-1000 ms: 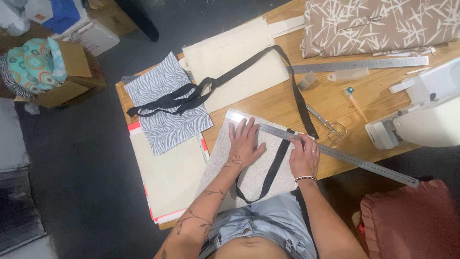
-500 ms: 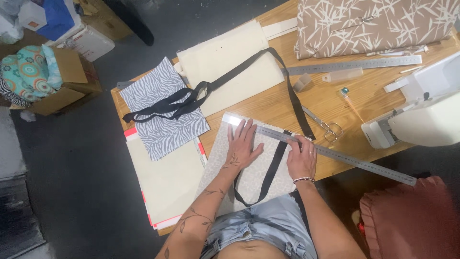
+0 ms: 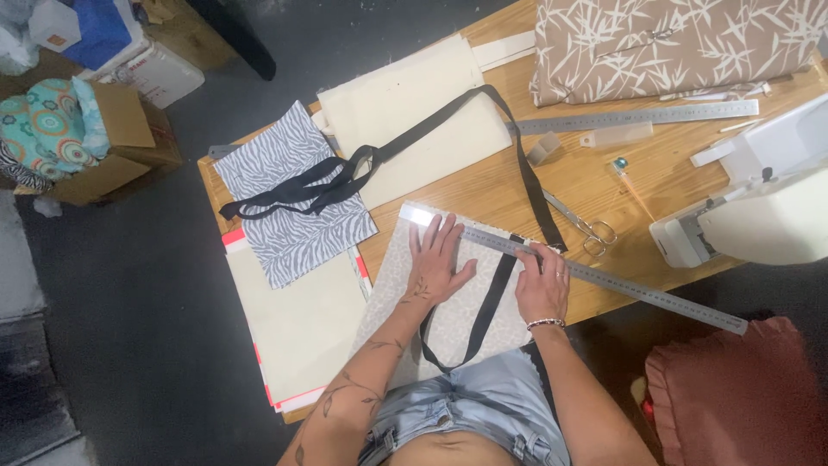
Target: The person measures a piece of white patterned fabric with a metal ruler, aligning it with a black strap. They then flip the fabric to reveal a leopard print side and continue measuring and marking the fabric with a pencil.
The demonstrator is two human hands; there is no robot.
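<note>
A pale grey fabric panel (image 3: 448,319) lies flat at the near edge of the tabletop (image 3: 483,185), its lower part hanging toward the person's lap. A long steel ruler (image 3: 604,280) lies slantwise across the panel's top edge and runs out past the tabletop's near right corner. A black strap (image 3: 483,302) crosses under the ruler and loops down over the panel. The left hand (image 3: 438,259) rests flat on the panel, fingers spread apart, gripping nothing. The right hand (image 3: 543,285) presses palm-down on the ruler and strap, fingers together, not closed around either. Scissors (image 3: 586,229) lie just beyond the ruler. A zebra-striped fabric piece (image 3: 289,198) sits at the left edge; a white sewing machine (image 3: 759,207) stands at the right edge.
</note>
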